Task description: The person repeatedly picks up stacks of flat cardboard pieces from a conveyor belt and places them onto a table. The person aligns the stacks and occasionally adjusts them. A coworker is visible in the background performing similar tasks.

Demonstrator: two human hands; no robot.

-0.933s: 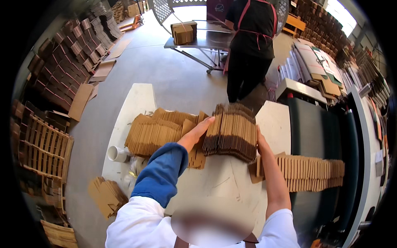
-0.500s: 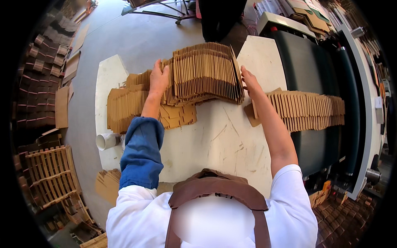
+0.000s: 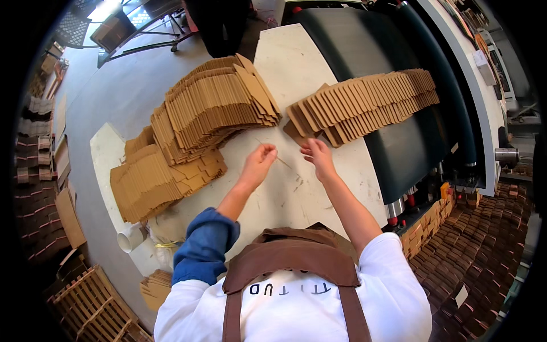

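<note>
My left hand [image 3: 258, 166] is closed in a pinch over the white table, with a thin tan strand [image 3: 283, 163] sticking out of its fingers. My right hand [image 3: 319, 159] is just to the right, fingers loosely bent and apart, close to the near corner of a row of cardboard pieces [image 3: 364, 108]; whether it touches them I cannot tell. That row leans in overlapping order from the table onto the dark belt. Left of my hands stands a large bundle of upright folded cardboard pieces [image 3: 211, 105], with a lower cardboard stack [image 3: 145, 179] beside it.
The white table [image 3: 285, 211] meets a machine with a dark green belt [image 3: 336, 40] on the right. A white tube [image 3: 131, 237] lies at the table's left edge, near yellowish strands [image 3: 166, 245]. Wooden pallets [image 3: 97, 305] stand lower left. Someone in dark trousers [image 3: 219, 25] is beyond the table.
Both hands have left the large cardboard bundle and come closer together over the bare table. A thin strand now shows in my left hand. The whole view has turned toward the right.
</note>
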